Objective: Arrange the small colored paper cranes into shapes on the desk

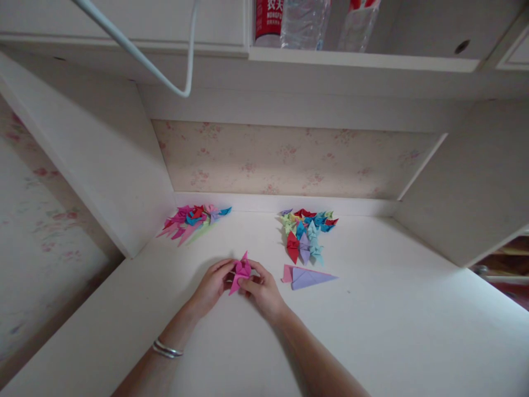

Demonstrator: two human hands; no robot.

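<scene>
Paper figure (243,270), pink: held left of the lilac folded sheet (309,278). My right hand (266,295) pinches it between thumb and fingers; my left hand (210,286) holds it with curled fingers. Multicoloured origami cluster (305,247) lies just beyond the lilac folded sheet.

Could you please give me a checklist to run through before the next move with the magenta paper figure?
1. Left hand on the magenta paper figure: ok, fingers at its left side.
2. Right hand on it too: ok, thumb on its near part.
3. Folds on its underside: cannot tell, hidden from this view.
4. Lilac folded paper clear of both hands: ok, lying apart, right of the right hand.
5. Pink folded paper fully uncovered: not ok, the lilac one overlaps it.
6. Left paper pile and right paper group separate: ok, bare surface between them.
</scene>
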